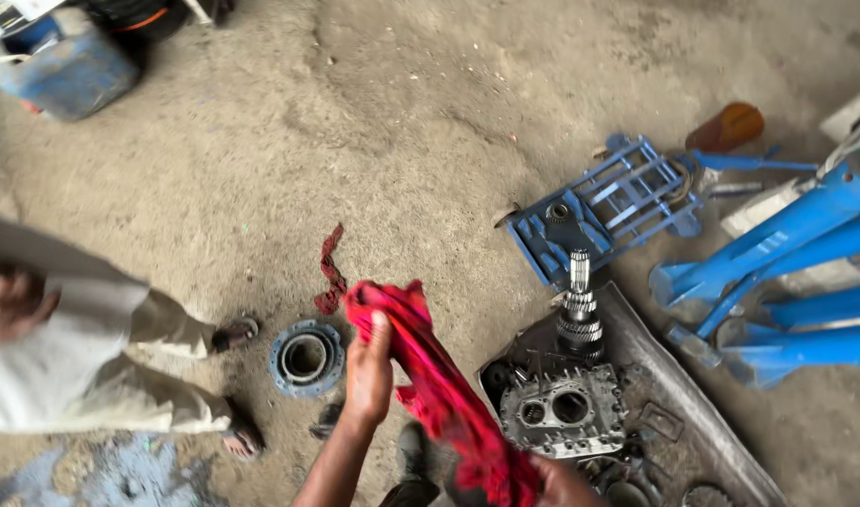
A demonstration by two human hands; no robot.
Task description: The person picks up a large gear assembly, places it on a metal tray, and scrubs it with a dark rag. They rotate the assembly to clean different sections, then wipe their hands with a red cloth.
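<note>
So the person's got a red rag point(439, 385) stretched between both hands. The left hand point(369, 371) is closed around the upper end, thumb up along the cloth, and the rag's top corner flops over above the fingers. The right hand point(561, 483) is down at the bottom edge of view, mostly cut off, but it looks closed on the lower end of the same rag, so the cloth runs diagonally from one hand to the other.

Just right of the rag, close to the right hand, there's a grey metal housing point(563, 410) with two round bores sitting in a dirty metal tray point(702, 413), with small greasy bits around it. A splined gear shaft point(579, 305) stands upright just beyond the housing.

Left of the left hand, a round flanged ring point(306, 358) lies flat on the dirt floor point(402, 122). A small scrap of red cloth point(331, 272) lies a bit past it. Further left another person is crouching in light clothes point(73, 357), sandals point(234, 333) on, face blurred.

Beyond the shaft, a blue metal frame point(606, 208) lies on the floor, and off to the right of that some blue painted arms point(787, 272) of a machine. An orange-brown cylinder point(727, 128) sits farther back. Way out on the far left there's a blue container point(61, 64).
</note>
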